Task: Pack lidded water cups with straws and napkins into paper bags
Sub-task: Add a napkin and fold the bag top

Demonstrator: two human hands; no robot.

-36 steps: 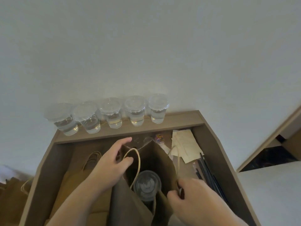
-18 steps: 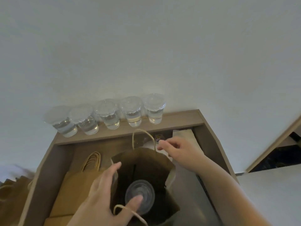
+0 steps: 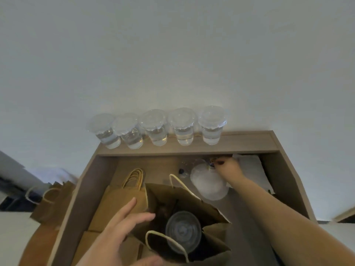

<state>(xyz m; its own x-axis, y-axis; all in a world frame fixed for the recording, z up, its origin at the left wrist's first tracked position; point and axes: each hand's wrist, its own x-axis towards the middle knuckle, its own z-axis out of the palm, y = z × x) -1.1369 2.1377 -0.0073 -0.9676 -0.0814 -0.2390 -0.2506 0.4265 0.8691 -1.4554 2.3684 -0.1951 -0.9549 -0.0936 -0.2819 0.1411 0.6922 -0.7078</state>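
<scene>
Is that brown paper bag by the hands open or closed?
Open. The paper bag gapes wide, a lidded cup stands inside, and the left hand rests at its rim.

**Back ledge** (image 3: 249,143): 5 lidded cups (image 3: 156,127) stood close-set in 1 row; right end bare.

**Recess, centre:** open bag (image 3: 194,203), mouth up, 1 cup (image 3: 183,230) inside, dark room left of it.

**Recess, left:** flat bags (image 3: 119,202) stacked; left hand (image 3: 119,233) lay over them at the bag's rim.

**Recess, right:** right hand (image 3: 227,167) and forearm crossed the lane toward the napkins (image 3: 249,166); clear plastic stack (image 3: 208,184) lay between bag and ledge.
</scene>
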